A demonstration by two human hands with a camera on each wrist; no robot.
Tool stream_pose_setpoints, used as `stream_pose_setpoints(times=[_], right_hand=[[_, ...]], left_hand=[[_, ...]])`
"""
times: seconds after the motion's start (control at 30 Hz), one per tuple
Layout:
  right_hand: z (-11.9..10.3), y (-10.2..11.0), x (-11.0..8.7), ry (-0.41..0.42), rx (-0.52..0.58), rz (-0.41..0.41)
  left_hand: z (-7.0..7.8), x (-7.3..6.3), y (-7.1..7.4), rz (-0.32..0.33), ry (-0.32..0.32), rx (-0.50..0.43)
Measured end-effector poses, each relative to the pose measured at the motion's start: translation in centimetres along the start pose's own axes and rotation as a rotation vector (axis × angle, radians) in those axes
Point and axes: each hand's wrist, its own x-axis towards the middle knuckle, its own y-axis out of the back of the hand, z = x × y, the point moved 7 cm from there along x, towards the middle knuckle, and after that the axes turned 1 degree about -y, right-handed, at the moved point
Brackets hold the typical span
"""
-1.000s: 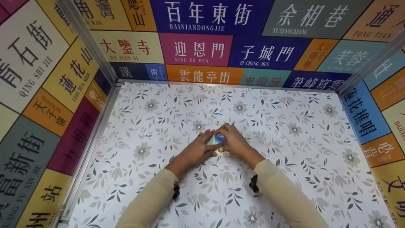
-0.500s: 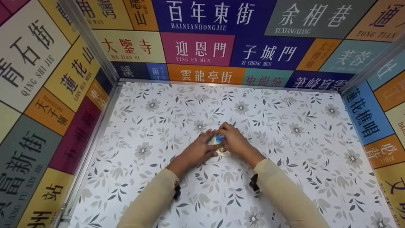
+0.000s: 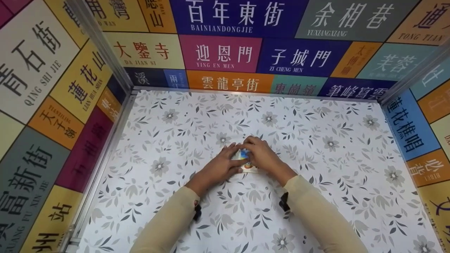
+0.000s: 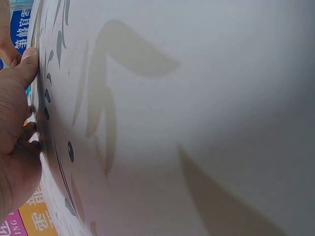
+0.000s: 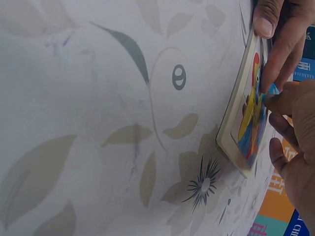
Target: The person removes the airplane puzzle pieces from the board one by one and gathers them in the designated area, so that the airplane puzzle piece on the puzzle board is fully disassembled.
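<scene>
A small wooden jigsaw board [image 5: 232,151] with a pale frame lies flat on the patterned surface; its colourful picture shows red, yellow and blue parts. My left hand [image 3: 218,167] rests on the board's left side, fingers fairly straight, its thumb [image 4: 29,64] along the edge. From the right, my right hand [image 3: 264,157] reaches over the board and pinches a small blue puzzle piece [image 5: 272,90] between thumb and forefinger, low over the picture. The left fingertips are close to that piece. Much of the board is hidden under both hands in the head view.
A white floral cover [image 3: 168,196] spreads around the board. Upright panels with coloured Chinese street-name blocks stand at the back [image 3: 221,52], left [image 3: 74,91] and right [image 3: 409,126]. A metal rail [image 3: 105,154] runs along the left edge.
Both hands stay at the board with hardly any movement. The right fingers shift slightly over the picture, and the head view moves a little.
</scene>
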Motion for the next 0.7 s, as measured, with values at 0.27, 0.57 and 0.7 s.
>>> stream_pose_setpoints(times=[0.27,0.57,0.7], right_hand=[[0.4,0.5,-0.2,-0.023,-0.013,-0.006],[1.2,1.6,-1.1,-0.020,-0.011,0.012],[1.9,2.2,-1.8,-0.033,-0.007,0.013]], left_hand=[[0.0,0.3,0.0,-0.009,0.004,0.005],[-0.2,0.1,-0.1,-0.030,0.036,-0.031],[-0.4,0.0,-0.2,-0.035,0.059,-0.044]])
